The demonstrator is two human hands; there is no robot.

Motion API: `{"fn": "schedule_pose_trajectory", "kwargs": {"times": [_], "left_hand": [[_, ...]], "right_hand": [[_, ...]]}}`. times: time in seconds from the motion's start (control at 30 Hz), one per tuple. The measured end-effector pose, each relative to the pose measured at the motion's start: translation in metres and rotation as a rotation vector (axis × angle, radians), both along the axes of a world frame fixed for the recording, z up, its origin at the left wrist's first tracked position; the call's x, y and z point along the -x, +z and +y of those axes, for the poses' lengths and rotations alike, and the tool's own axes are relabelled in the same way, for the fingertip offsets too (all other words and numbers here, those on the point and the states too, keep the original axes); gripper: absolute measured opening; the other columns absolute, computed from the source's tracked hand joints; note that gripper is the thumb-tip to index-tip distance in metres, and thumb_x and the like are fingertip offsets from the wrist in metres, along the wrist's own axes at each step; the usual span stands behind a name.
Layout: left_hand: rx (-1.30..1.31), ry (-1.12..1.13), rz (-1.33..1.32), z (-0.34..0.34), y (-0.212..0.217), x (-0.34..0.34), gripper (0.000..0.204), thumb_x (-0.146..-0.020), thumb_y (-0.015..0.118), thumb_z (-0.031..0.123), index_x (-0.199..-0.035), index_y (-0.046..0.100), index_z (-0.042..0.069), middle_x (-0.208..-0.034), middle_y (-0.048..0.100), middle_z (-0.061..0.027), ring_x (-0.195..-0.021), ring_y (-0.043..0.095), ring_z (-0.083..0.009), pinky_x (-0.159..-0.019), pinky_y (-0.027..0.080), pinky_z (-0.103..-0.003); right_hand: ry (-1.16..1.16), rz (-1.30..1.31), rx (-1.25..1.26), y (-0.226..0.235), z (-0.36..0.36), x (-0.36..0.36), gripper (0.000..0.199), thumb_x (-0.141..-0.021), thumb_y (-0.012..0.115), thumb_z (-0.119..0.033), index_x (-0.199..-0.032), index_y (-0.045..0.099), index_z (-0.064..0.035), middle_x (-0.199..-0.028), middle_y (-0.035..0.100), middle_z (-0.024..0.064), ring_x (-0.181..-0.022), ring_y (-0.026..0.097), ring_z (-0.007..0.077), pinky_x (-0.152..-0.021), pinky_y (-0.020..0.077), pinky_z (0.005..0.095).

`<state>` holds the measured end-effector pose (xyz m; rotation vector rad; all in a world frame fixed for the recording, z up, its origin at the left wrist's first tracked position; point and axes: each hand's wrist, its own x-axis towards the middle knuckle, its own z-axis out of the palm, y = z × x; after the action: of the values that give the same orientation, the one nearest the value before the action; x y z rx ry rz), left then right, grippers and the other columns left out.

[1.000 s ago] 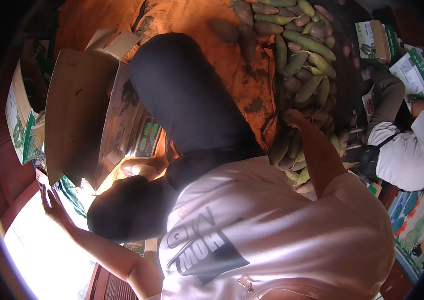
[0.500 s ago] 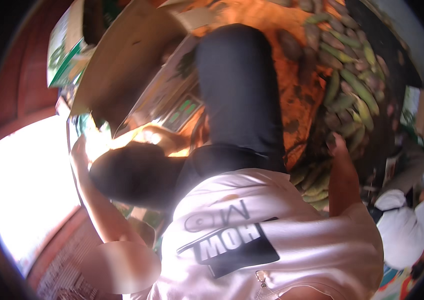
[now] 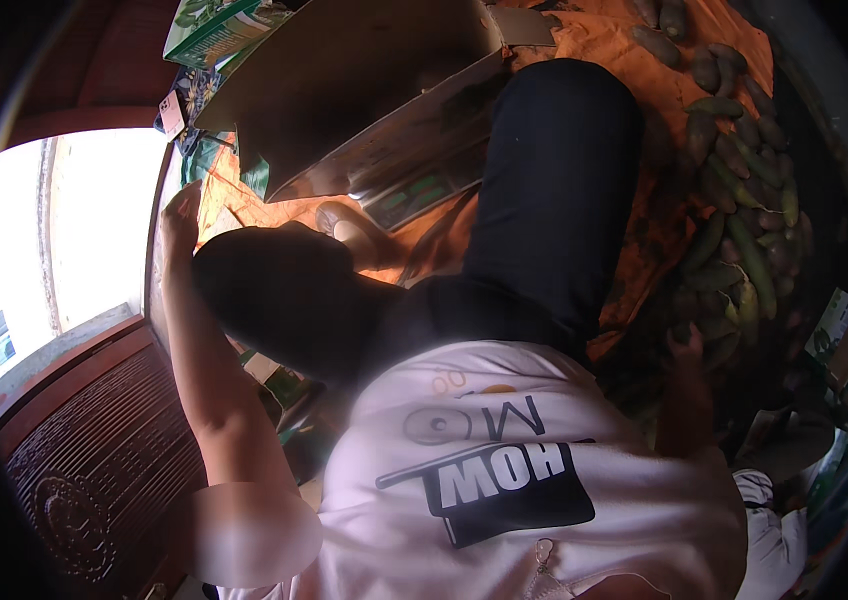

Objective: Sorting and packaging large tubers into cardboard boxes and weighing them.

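Observation:
My left hand is raised at the left, beyond my bent knee, near a green plastic wrapper. Its fingers look bent and lie in shade, so whatever they touch is unclear. On the right, my right hand reaches down to the near edge of a heap of long vegetables, some green, some brownish. Its fingers look apart, and I make out nothing held between them. Deep shadow covers the vegetables around that hand.
A large open cardboard box stands ahead, beside a dark flat device with green displays. Orange sheeting covers the floor. Another person in white is at lower right, near printed cartons. A bright doorway opens at left.
The view has turned, so the box and vegetables sit farther right and the scene is darker. My left hand appears higher, my right hand lower against the heap.

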<state>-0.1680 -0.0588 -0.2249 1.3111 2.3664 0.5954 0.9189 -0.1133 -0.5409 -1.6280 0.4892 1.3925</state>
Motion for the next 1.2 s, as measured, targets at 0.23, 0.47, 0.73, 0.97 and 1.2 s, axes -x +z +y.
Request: {"fn": "schedule_pose_trajectory", "kwargs": {"times": [0.23, 0.47, 0.73, 0.97, 1.2], "left_hand": [[0.006, 0.064, -0.041, -0.003, -0.001, -0.005, 0.038, -0.105, 0.058, 0.029, -0.131, 0.066, 0.002, -0.134, 0.066, -0.0162, -0.129, 0.061, -0.0261, -0.109, 0.046, -0.036], [0.008, 0.122, -0.063, -0.001, 0.006, -0.009, 0.039, -0.105, 0.057, 0.032, -0.133, 0.066, 0.006, -0.135, 0.066, -0.0155, -0.131, 0.058, -0.0262, -0.112, 0.043, -0.037], [-0.010, 0.063, -0.172, 0.051, -0.042, -0.020, 0.038, -0.104, 0.060, 0.032, -0.133, 0.068, 0.008, -0.136, 0.066, -0.0110, -0.130, 0.059, -0.0225, -0.109, 0.045, -0.033], [-0.021, 0.028, 0.170, -0.009, 0.026, 0.002, 0.031, -0.105, 0.060, 0.028, -0.132, 0.069, 0.016, -0.140, 0.064, -0.0098, -0.129, 0.060, -0.0239, -0.107, 0.048, -0.038], [-0.137, -0.080, 0.509, -0.005, 0.021, -0.027, 0.029, -0.101, 0.062, 0.020, -0.128, 0.072, 0.020, -0.135, 0.066, -0.0146, -0.127, 0.062, -0.0298, -0.103, 0.051, -0.039]], "right_hand": [[-0.082, 0.035, -0.003, -0.013, 0.001, -0.006, 0.052, -0.090, 0.078, -0.021, -0.133, 0.053, -0.0062, -0.132, 0.056, 0.0136, -0.122, 0.053, 0.0314, -0.090, 0.0580, 0.0476], [-0.237, 0.056, 0.007, -0.028, 0.018, -0.010, 0.034, -0.096, 0.069, -0.021, -0.126, 0.062, -0.0068, -0.126, 0.065, 0.0127, -0.116, 0.059, 0.0304, -0.092, 0.0570, 0.0498], [-0.409, 0.151, -0.115, -0.032, -0.031, -0.126, 0.035, -0.101, 0.058, -0.019, -0.133, 0.057, -0.0039, -0.134, 0.060, 0.0161, -0.120, 0.058, 0.0340, -0.097, 0.0565, 0.0481], [-0.296, 0.182, -0.011, -0.008, 0.080, 0.015, 0.046, -0.095, 0.060, -0.017, -0.140, 0.055, -0.0056, -0.143, 0.055, 0.0169, -0.133, 0.049, 0.0365, -0.107, 0.0482, 0.0555], [-0.200, 0.061, -0.012, 0.010, 0.080, 0.022, 0.046, -0.097, 0.060, -0.022, -0.140, 0.055, -0.0068, -0.143, 0.056, 0.0149, -0.135, 0.048, 0.0340, -0.107, 0.0479, 0.0549]]}}
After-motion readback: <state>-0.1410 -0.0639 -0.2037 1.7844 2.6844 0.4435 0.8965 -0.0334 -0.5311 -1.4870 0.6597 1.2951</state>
